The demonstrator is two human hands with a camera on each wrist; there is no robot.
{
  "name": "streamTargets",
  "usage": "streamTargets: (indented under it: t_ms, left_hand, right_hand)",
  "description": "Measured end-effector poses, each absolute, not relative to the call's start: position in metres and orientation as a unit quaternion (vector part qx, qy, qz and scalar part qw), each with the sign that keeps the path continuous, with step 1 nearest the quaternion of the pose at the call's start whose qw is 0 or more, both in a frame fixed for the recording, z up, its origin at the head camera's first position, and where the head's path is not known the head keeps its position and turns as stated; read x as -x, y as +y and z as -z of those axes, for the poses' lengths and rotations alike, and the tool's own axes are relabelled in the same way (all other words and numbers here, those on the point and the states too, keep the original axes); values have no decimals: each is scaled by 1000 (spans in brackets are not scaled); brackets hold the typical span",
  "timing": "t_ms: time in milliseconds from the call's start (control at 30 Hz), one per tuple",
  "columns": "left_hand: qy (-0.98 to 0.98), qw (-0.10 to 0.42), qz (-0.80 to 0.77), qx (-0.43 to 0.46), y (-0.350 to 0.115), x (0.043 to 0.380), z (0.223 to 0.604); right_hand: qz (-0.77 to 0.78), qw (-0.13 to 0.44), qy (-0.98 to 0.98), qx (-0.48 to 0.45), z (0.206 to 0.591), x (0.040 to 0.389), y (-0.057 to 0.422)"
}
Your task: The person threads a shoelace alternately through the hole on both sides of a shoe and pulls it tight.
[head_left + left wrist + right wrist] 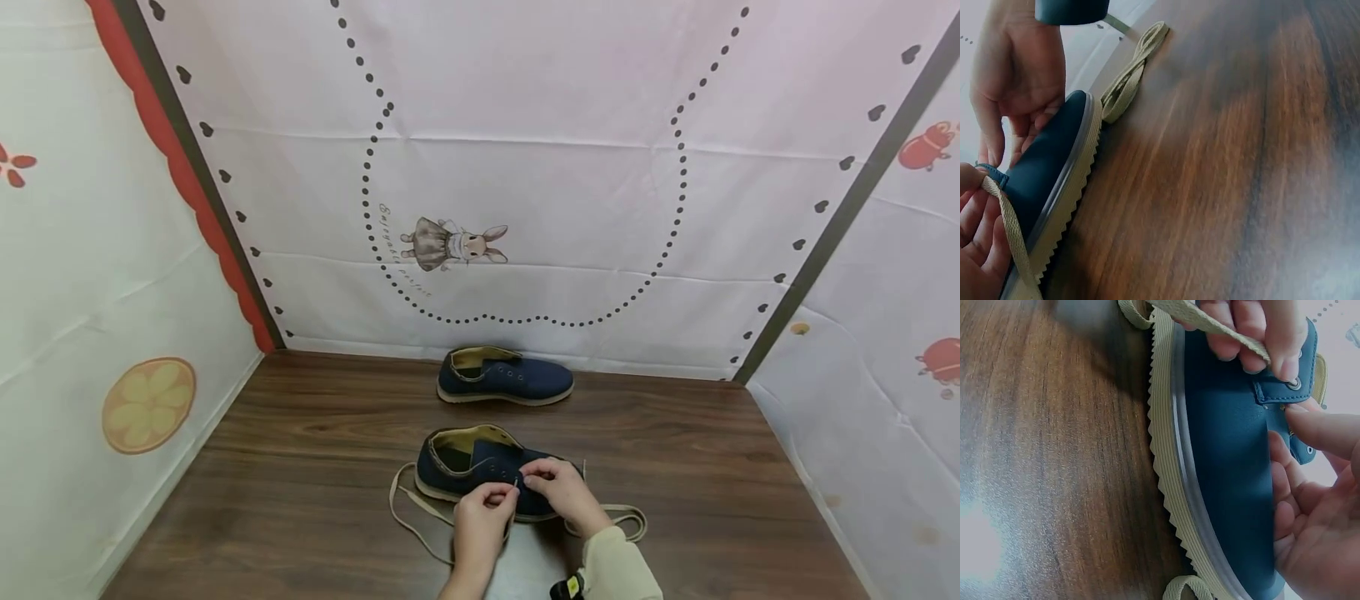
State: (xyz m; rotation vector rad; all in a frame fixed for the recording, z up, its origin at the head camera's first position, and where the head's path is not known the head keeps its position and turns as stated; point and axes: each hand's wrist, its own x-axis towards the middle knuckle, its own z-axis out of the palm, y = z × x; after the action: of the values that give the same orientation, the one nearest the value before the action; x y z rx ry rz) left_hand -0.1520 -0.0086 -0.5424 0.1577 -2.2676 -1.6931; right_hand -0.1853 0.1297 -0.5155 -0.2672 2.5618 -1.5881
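A navy shoe (480, 475) with a beige serrated sole lies sideways on the floor, toe to the right. My left hand (483, 521) pinches a flat beige shoelace (1216, 324) at a metal eyelet (1295, 382) on the shoe's lace flap (994, 175). From the toe side, my right hand (1322, 506) holds the shoe by the flap's edge, its thumb close under the eyelet and its curled fingers against the upper. Whether the lace tip is through the eyelet, I cannot tell.
A matching shoe (517, 379), no lace visible in it, stands behind near the white printed backdrop (525, 192). Lace loops lie on the brown wood-grain floor (315, 467), left of the near shoe and by its toe (1132, 78). Printed sheets flank both sides.
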Motion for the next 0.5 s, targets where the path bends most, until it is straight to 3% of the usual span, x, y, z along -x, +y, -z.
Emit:
streamTargets:
  t_ms: [500]
  left_hand:
    - [-761, 175, 620, -71, -2, 151, 539]
  right_hand:
    - [511, 94, 848, 109, 512, 188, 135]
